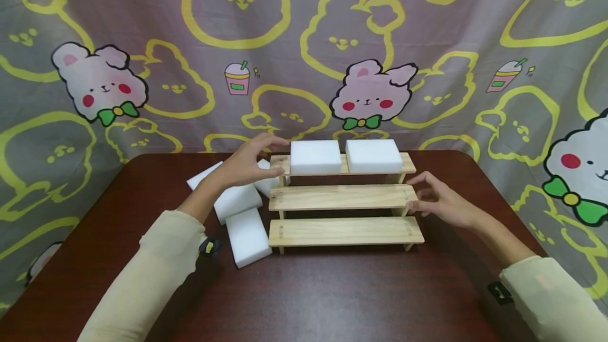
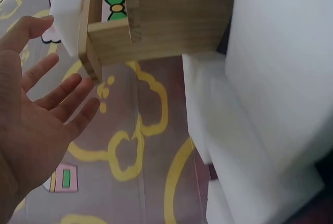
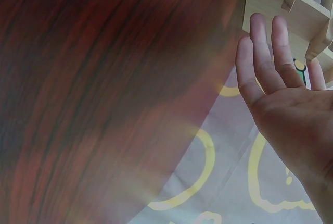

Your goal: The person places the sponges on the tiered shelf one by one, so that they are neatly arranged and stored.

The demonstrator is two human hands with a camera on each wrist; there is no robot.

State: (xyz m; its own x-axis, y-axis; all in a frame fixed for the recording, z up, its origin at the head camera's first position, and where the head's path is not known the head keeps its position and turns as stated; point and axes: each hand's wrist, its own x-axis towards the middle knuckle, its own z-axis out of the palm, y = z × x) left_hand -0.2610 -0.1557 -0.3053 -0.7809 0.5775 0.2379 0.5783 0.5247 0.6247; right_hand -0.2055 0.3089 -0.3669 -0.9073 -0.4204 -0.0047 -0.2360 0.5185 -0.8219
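A three-tier wooden shelf [image 1: 342,232] stands on the dark table, with two white foam blocks, one left [image 1: 314,157] and one right [image 1: 373,156], side by side on its top tier. My left hand [image 1: 249,161] is at the top tier's left end, fingers spread near the left block; the left wrist view shows the palm [image 2: 36,114] holding nothing. Beside the middle tier's right end is my right hand [image 1: 444,202], fingers loosely bent. In the right wrist view that hand [image 3: 291,99] has extended fingers and no object; whether it touches the wood I cannot tell.
Several more white foam blocks [image 1: 248,237] lie on the table left of the shelf, partly overlapping, some behind my left hand. A patterned curtain [image 1: 294,67] hangs behind the table [image 1: 332,294]. Dark straps hang near both sleeves.
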